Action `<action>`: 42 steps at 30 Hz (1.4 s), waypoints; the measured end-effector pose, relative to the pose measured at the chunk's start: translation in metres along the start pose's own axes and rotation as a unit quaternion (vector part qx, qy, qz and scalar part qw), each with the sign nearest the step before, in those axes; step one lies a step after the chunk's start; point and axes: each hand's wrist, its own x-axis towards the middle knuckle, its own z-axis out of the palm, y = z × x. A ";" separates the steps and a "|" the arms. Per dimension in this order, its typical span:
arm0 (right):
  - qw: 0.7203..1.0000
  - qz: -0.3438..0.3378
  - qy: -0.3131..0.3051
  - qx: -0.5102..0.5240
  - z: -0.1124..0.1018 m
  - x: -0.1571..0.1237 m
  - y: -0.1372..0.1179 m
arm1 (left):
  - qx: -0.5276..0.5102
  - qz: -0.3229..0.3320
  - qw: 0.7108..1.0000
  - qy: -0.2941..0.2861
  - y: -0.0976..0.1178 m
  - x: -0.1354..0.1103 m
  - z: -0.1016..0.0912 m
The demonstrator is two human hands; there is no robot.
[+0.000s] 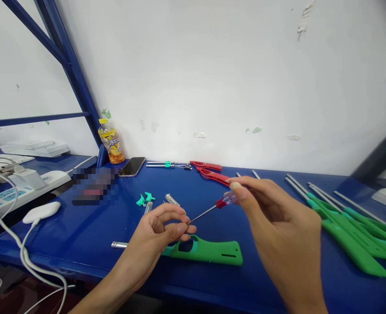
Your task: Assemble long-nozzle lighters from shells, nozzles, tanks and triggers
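Right hand [278, 226] pinched the screwdriver [212, 209], its shaft slanting down-left. Left hand [156, 235], fingertips pinched at the tip, hovered above the green lighter [209, 252].

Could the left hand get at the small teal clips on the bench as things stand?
Probably yes. The teal clips lie in the open just beyond the left hand, with only bare blue bench between, though its fingertips are now at the screwdriver tip.

Bare blue benchtop [81, 235] left — green lighters [353, 235] crowd right.
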 end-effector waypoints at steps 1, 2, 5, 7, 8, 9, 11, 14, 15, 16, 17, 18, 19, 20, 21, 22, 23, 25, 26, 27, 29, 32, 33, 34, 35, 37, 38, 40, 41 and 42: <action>1.000 0.001 -0.001 -0.001 0.000 0.000 0.001 | 0.001 0.002 1.000 0.002 0.000 0.000 0.000; 1.000 0.004 -0.003 -0.003 0.000 0.000 0.001 | 0.002 0.005 1.000 0.003 0.001 0.000 0.001; 1.000 0.001 -0.009 -0.015 -0.001 0.000 0.003 | 0.007 0.010 1.000 0.004 0.002 -0.001 0.001; 1.000 -0.007 -0.014 -0.027 -0.003 0.001 0.004 | 0.014 0.012 1.000 0.004 0.002 -0.001 0.000; 0.999 -0.011 -0.018 -0.031 -0.003 0.001 0.004 | 0.019 0.013 1.000 0.003 0.001 -0.001 0.000; 0.999 -0.015 -0.021 -0.034 -0.003 0.001 0.004 | 0.024 0.013 1.000 0.003 0.001 -0.001 -0.001; 0.999 -0.023 -0.029 -0.037 -0.003 0.002 0.004 | 0.035 0.016 0.999 -0.001 -0.001 0.000 -0.002; 0.998 -0.031 -0.034 -0.032 -0.002 0.002 0.003 | 0.049 0.021 0.999 -0.012 -0.002 0.001 -0.004; 0.998 -0.034 -0.039 -0.028 -0.002 0.003 0.003 | 0.053 0.021 0.998 -0.016 -0.003 0.001 -0.004; 0.998 -0.038 -0.047 -0.024 -0.002 0.003 0.003 | 0.057 0.021 0.998 -0.019 -0.003 0.001 -0.004; 0.997 -0.043 -0.054 -0.021 -0.002 0.003 0.002 | 0.060 0.021 0.998 -0.022 -0.002 0.001 -0.004; 0.997 -0.049 -0.061 -0.017 -0.002 0.003 0.002 | 0.061 0.020 0.998 -0.025 -0.002 0.000 -0.004; 0.996 -0.056 -0.067 -0.012 -0.002 0.002 0.001 | 0.062 0.019 0.998 -0.028 -0.002 0.000 -0.003; 0.996 -0.061 -0.070 -0.007 -0.003 0.002 0.001 | 0.063 0.018 0.997 -0.030 -0.002 -0.001 -0.003; 0.995 -0.063 -0.071 -0.002 -0.003 0.002 0.001 | 0.063 0.017 0.997 -0.032 -0.003 -0.002 -0.003; 0.995 -0.062 -0.072 0.004 -0.004 0.002 0.001 | 0.063 0.016 0.997 -0.034 -0.003 -0.002 -0.003; 0.995 -0.060 -0.074 0.010 -0.004 0.002 0.001 | 0.063 0.015 0.997 -0.035 -0.003 -0.003 -0.003; 0.995 -0.053 -0.077 0.018 -0.005 0.001 0.000 | 0.063 0.013 0.997 -0.038 -0.004 -0.003 -0.003; 0.995 -0.051 -0.079 0.021 -0.006 0.001 0.000 | 0.065 0.013 0.997 -0.041 -0.005 -0.004 -0.004; 0.995 -0.048 -0.083 0.022 -0.006 0.001 0.000 | 0.068 0.012 0.997 -0.043 -0.005 -0.004 -0.005; 0.995 -0.044 -0.090 0.026 -0.007 0.002 -0.002 | 0.074 0.013 0.996 -0.046 -0.005 -0.004 -0.006; 0.993 -0.032 -0.108 0.030 -0.010 0.004 -0.004 | 0.063 0.012 0.997 -0.048 -0.006 -0.004 -0.006; 0.993 -0.028 -0.112 0.027 -0.012 0.005 -0.005 | 0.057 0.011 0.997 -0.051 -0.006 -0.005 -0.006; 0.993 -0.023 -0.116 0.021 -0.014 0.006 -0.005 | 0.051 0.011 0.997 -0.055 -0.007 -0.005 -0.005; 0.993 -0.018 -0.117 0.015 -0.017 0.008 -0.006 | 0.047 0.011 0.997 -0.058 -0.007 -0.006 -0.003; 0.993 -0.010 -0.119 0.010 -0.024 0.010 -0.008 | 0.044 0.019 0.997 -0.060 -0.008 -0.008 0.004; 0.992 -0.007 -0.123 0.013 -0.028 0.011 -0.009 | 0.045 0.027 0.997 -0.059 -0.008 -0.009 0.008; 0.991 -0.003 -0.129 0.032 -0.035 0.013 -0.011 | 0.049 0.045 0.996 -0.058 -0.008 -0.010 0.019; 0.990 -0.002 -0.130 0.045 -0.039 0.014 -0.012 | 0.053 0.057 0.995 -0.060 -0.008 -0.010 0.026; 0.990 -0.002 -0.128 0.056 -0.043 0.014 -0.014 | 0.060 0.070 0.994 -0.062 -0.008 -0.010 0.033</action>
